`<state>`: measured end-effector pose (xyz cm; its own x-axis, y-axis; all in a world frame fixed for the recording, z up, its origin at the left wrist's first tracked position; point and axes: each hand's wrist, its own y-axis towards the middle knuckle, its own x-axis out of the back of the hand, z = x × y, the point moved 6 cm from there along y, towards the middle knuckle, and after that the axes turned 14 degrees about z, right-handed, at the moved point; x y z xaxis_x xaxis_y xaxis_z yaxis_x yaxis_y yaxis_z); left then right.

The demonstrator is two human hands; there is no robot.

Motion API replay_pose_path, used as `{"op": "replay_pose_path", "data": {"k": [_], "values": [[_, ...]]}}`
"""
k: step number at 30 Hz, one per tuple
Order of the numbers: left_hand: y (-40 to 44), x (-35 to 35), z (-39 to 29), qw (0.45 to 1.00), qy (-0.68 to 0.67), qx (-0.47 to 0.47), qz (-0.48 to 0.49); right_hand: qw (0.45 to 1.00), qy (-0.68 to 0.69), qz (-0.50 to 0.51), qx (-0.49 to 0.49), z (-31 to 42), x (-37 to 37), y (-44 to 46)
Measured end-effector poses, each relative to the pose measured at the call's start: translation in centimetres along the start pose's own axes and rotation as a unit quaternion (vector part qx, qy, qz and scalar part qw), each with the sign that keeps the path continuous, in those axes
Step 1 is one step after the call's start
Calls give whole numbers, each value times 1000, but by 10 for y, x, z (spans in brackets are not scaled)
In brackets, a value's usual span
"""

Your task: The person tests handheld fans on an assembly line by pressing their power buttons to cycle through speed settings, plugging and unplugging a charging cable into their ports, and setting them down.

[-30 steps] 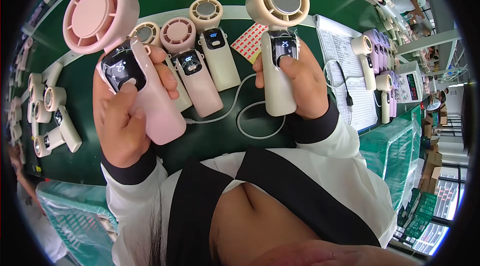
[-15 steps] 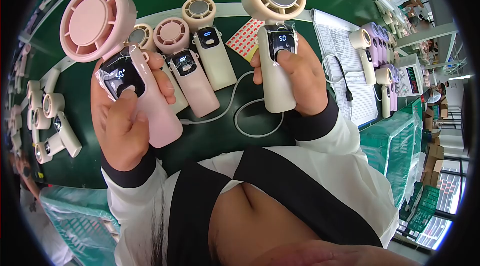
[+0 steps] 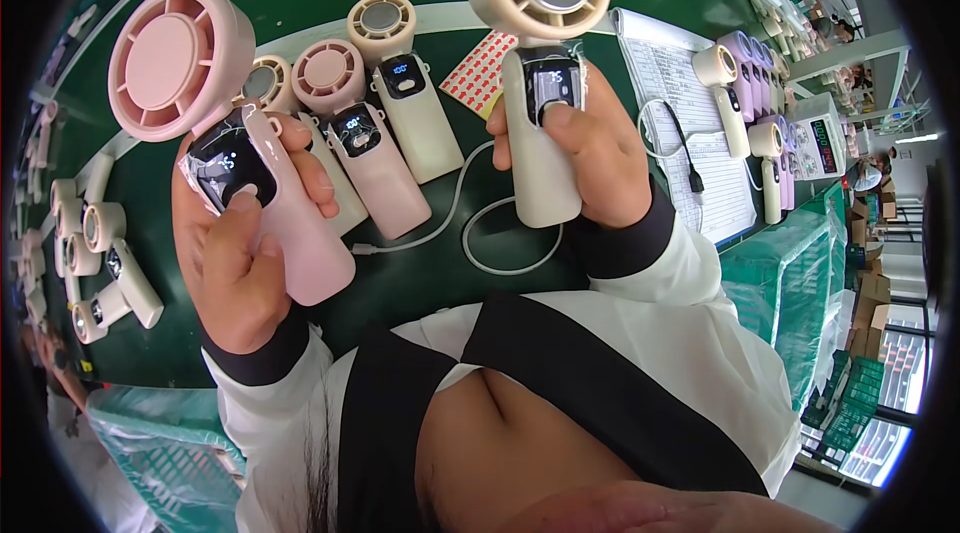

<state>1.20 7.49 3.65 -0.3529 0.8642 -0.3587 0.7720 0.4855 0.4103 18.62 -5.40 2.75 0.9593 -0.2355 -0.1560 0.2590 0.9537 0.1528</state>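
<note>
My left hand (image 3: 235, 263) is closed round a pink handheld fan (image 3: 310, 253), its thumb on the button below a lit display that reads 75. In my right hand (image 3: 600, 153) is a cream handheld fan (image 3: 545, 173) with a silver disc in its head; that thumb also rests on the button, and the display reads 75. Between the hands, another pink fan (image 3: 395, 193) and a cream fan (image 3: 425, 128) lie on the green table, both displays showing 100. A further cream fan (image 3: 268, 83) is partly hidden behind my left hand's fan.
A white cable (image 3: 470, 193) curls on the table. Beyond it lie a sheet of red stickers (image 3: 480, 71) and a clipboard of papers (image 3: 655, 53). More fans (image 3: 125, 273) lie at left. A small meter (image 3: 818, 148) stands at right, near a green crate (image 3: 775, 283).
Both held fans' displays have gone from 50 to 75. The left hand's fan has shifted slightly left and down; the right hand's fan has moved slightly left.
</note>
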Motion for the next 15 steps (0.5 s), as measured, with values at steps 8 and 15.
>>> {"op": "replay_pose_path", "data": {"k": [8, 15], "values": [[-1, 1, 0, 1000, -1, 3, 4, 1000, -5, 12, -17, -5, 4, 1], [-1, 1, 0, 1000, -6, -5, 15, 999, -30, 9, -6, -3, 3, 0]]}}
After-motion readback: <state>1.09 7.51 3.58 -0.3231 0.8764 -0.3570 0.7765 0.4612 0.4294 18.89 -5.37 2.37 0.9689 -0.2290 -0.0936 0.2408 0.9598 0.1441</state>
